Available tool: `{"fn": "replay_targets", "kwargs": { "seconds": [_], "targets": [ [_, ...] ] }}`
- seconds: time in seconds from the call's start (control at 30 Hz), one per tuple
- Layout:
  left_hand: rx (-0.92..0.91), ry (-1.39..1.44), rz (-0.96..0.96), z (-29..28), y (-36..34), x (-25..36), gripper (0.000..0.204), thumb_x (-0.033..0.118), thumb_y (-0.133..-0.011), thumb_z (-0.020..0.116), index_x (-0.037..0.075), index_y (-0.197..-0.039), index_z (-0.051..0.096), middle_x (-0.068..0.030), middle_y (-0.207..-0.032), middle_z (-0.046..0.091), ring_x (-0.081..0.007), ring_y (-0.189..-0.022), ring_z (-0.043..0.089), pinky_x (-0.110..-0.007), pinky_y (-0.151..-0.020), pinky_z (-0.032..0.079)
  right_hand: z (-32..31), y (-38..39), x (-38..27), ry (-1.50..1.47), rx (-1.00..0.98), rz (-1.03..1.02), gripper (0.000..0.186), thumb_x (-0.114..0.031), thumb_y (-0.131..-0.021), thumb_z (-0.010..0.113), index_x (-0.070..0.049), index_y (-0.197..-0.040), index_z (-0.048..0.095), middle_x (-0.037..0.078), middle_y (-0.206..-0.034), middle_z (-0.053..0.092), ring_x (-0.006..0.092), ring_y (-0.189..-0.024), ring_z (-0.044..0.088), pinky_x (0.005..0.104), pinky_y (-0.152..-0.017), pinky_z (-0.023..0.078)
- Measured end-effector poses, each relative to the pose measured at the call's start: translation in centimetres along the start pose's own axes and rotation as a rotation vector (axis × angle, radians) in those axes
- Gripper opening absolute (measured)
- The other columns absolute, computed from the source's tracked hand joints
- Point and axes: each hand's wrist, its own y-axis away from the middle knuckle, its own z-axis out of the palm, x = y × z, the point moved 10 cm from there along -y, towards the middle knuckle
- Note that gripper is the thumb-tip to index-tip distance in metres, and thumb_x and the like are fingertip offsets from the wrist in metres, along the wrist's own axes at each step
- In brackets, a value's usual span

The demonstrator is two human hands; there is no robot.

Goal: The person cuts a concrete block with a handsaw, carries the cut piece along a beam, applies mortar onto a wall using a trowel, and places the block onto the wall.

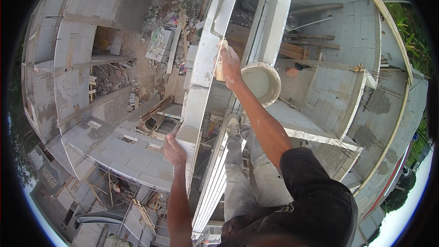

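Note:
My right hand (230, 66) is closed round the pale wooden handle of a flat trowel (220, 67), whose thin blade shows edge-on along the right side of a narrow block wall (206, 57). Grey wet mortar (222, 7) lies in an uneven strip on the wall top just beyond it. My left hand (174, 151) has its fingers extended against the left side of a light grey block (188, 133) on the nearer part of the wall. Beside my right forearm stands a round bucket (277, 87) with pale greyish contents.
My feet stand on narrow long beams (215, 169) right of the wall. Below on the left lies rubble (160, 41) with planks. A long pale block (276, 18) stands on the beams ahead. Wooden boards (297, 48) and more block walls (329, 96) lie right.

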Motion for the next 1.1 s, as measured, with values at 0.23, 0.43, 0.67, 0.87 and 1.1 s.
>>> {"fn": "replay_targets", "kwargs": {
  "seconds": [0.23, 0.43, 0.67, 0.87, 1.1],
  "targets": [
    [0.006, -0.007, -0.002, 0.1, -0.6, -0.8, 0.058, 0.04, -0.104, 0.026, 0.001, -0.101, 0.069, -0.0199, -0.097, 0.068, -0.0412, -0.094, 0.062, -0.049, -0.083, 0.045, 1.6, 4.6, 2.7, 0.043, -0.013, -0.002, 0.04, -0.042, -0.102, 0.047, -0.003, -0.107, 0.057, 0.004, -0.07, 0.053, 0.012, -0.05, 0.054, 0.0283, -0.042, 0.047],
    [-0.012, 0.042, -0.005, 0.4, -0.8, -0.4, 0.059, 0.04, -0.104, 0.026, 0.001, -0.101, 0.069, -0.0206, -0.099, 0.068, -0.0417, -0.094, 0.062, -0.049, -0.083, 0.045, 1.7, 7.6, 3.6, 0.083, -0.026, -0.063, 0.04, -0.042, -0.102, 0.045, -0.003, -0.103, 0.051, 0.007, -0.075, 0.054, 0.0137, -0.056, 0.056, 0.0293, -0.043, 0.048],
    [0.014, 0.014, 0.019, 0.6, -0.5, 0.4, 0.058, 0.039, -0.104, 0.026, 0.001, -0.1, 0.069, -0.0211, -0.097, 0.068, -0.0419, -0.093, 0.062, -0.049, -0.082, 0.044, 1.9, 10.0, 6.1, 0.039, -0.043, -0.003, 0.036, -0.038, -0.101, 0.047, -0.002, -0.103, 0.05, 0.006, -0.07, 0.053, 0.0142, -0.05, 0.055, 0.03, -0.041, 0.046],
    [0.006, -0.002, 0.046, 0.6, -0.4, 1.3, 0.058, 0.04, -0.104, 0.027, 0.001, -0.101, 0.069, -0.0207, -0.097, 0.068, -0.0402, -0.093, 0.062, -0.047, -0.082, 0.045, 1.0, 12.6, 9.2, 0.06, -0.087, 0.167, 0.037, -0.039, -0.101, 0.048, -0.002, -0.103, 0.05, 0.006, -0.071, 0.054, 0.014, -0.051, 0.055, 0.0284, -0.043, 0.047],
    [-0.053, 0.065, -0.053, 0.7, 0.2, 0.1, 0.063, 0.043, -0.104, 0.024, -0.003, -0.103, 0.068, -0.0195, -0.097, 0.068, -0.0362, -0.093, 0.063, -0.045, -0.084, 0.046, -8.6, 18.2, 7.1, 0.253, -0.024, 0.027, 0.038, -0.035, -0.096, 0.06, -0.001, -0.108, 0.051, 0.007, -0.074, 0.059, 0.0174, -0.06, 0.062, 0.0319, -0.054, 0.051]
  ]
}}
